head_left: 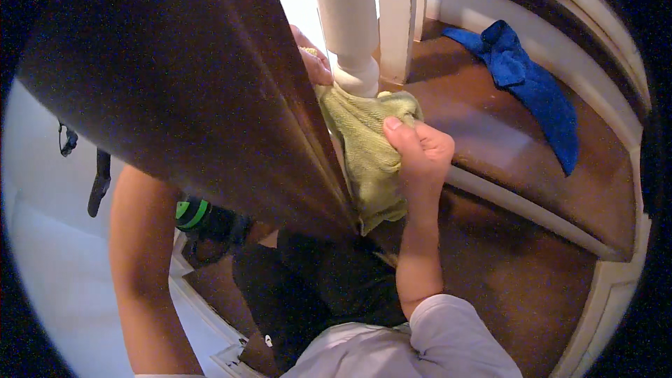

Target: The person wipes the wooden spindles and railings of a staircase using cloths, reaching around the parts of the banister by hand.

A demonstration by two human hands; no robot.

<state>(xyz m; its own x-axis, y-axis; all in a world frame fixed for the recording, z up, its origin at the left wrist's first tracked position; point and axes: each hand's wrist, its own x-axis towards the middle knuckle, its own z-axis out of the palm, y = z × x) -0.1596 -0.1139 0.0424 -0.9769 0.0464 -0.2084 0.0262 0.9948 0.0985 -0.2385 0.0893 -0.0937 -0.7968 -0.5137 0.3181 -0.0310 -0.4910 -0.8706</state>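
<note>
A yellow-green cloth point(367, 154) is wrapped around the lower part of a white turned baluster point(346, 21) and hangs down in folds. My right hand point(423, 150) is closed on the cloth's right side, thumb on top. On the far side of the dark wooden handrail point(203, 77), my left hand point(316, 66) grips the other end of the cloth beside the baluster. The rail hides most of that hand and its wrist; only some fingers show. My left arm reaches around beneath the rail.
A crumpled blue cloth point(521, 73) lies on the brown wooden stair tread point(483, 133) at the right. A white post point(397, 21) stands behind the baluster. Below the rail at left is a black item with green bands point(192, 215). White skirting borders the curved steps.
</note>
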